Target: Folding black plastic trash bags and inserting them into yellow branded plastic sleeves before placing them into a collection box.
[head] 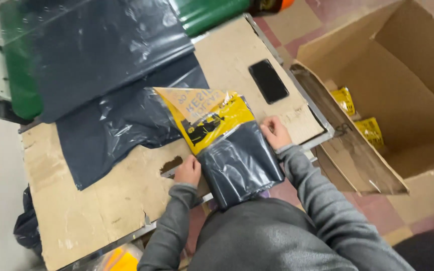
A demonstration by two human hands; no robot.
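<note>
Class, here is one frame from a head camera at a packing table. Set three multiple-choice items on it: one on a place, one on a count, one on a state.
1. Where does the black phone lie?
A. on the cardboard-covered table
B. inside the box
C. on the floor

2. How many yellow packets show inside the open cardboard box?
A. none
B. two
C. five

3. How do the hands meet the clear packet of folded dark bags?
A. both lifted clear
B. only one touches
C. left hand and right hand press its two sides

Answers: 1 A, it rests beyond the packet on the board. 2 B, two lie by the wall. 3 C, each hand rests at one edge.
</note>
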